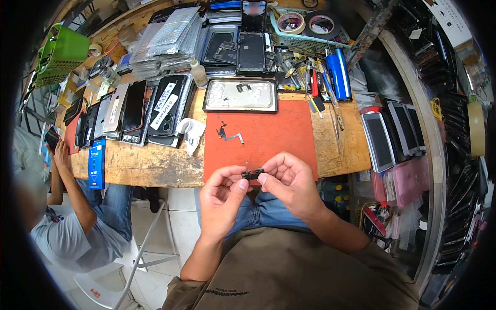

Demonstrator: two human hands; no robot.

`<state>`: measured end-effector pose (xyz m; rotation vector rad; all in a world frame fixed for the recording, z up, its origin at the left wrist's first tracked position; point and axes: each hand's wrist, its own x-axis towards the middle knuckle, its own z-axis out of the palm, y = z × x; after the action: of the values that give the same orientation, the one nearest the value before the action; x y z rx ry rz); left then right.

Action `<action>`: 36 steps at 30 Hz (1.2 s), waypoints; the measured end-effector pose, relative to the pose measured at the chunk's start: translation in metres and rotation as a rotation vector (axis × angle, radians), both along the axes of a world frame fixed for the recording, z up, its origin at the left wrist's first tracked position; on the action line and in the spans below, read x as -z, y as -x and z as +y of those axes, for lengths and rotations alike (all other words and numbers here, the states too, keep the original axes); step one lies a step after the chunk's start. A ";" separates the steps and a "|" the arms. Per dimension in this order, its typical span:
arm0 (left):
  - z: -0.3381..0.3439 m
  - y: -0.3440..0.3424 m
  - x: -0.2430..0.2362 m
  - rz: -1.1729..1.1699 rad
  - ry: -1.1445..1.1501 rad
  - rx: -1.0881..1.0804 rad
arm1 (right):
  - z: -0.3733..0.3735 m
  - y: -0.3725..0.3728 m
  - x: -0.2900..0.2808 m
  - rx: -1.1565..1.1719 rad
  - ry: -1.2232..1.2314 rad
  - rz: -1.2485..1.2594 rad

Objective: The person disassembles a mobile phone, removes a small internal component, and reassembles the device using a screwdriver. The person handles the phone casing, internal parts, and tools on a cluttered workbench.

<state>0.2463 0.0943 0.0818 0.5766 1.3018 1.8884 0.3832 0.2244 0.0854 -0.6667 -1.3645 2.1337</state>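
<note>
Between my two hands, over the near edge of the red mat, is a small black phone part, roughly oblong; its exact kind is too small to make out. My left hand pinches its left end between thumb and fingers. At its right end, my right hand grips it in the same way. A small dark part with a silver flex cable lies on the mat beyond my hands. Behind it sits a shallow tray with a pale inside and a little black piece in it.
Phones and a blue box line the left of the wooden bench. Tweezers lie right of the mat, below screwdrivers and a blue roll. A dropper bottle stands behind. Another person sits at left, holding a phone.
</note>
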 end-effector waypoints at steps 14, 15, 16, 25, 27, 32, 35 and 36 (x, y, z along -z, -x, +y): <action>0.010 0.001 0.009 0.005 0.030 -0.002 | 0.001 0.002 0.007 0.021 -0.011 -0.037; 0.010 0.001 0.009 -0.006 0.038 -0.004 | 0.001 0.002 0.008 0.025 -0.013 -0.041; 0.009 0.001 0.009 -0.031 0.050 -0.010 | 0.000 0.003 0.009 0.029 -0.018 -0.030; -0.001 0.012 0.013 -0.124 0.000 0.075 | -0.002 0.005 0.008 -0.008 0.015 0.047; 0.000 0.011 0.015 -0.154 0.011 0.089 | 0.001 0.001 0.007 -0.029 0.007 0.011; 0.000 0.012 0.015 -0.202 -0.002 0.094 | -0.001 0.006 0.011 -0.015 -0.002 0.031; -0.002 0.014 0.016 -0.155 0.005 0.078 | -0.005 0.008 0.012 -0.028 -0.025 0.025; -0.001 0.015 0.017 -0.159 -0.009 0.077 | -0.006 0.008 0.012 -0.030 -0.012 0.040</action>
<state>0.2317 0.0929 0.0648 0.4647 1.1538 1.8384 0.3753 0.2189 0.0737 -0.5991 -1.3738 2.1491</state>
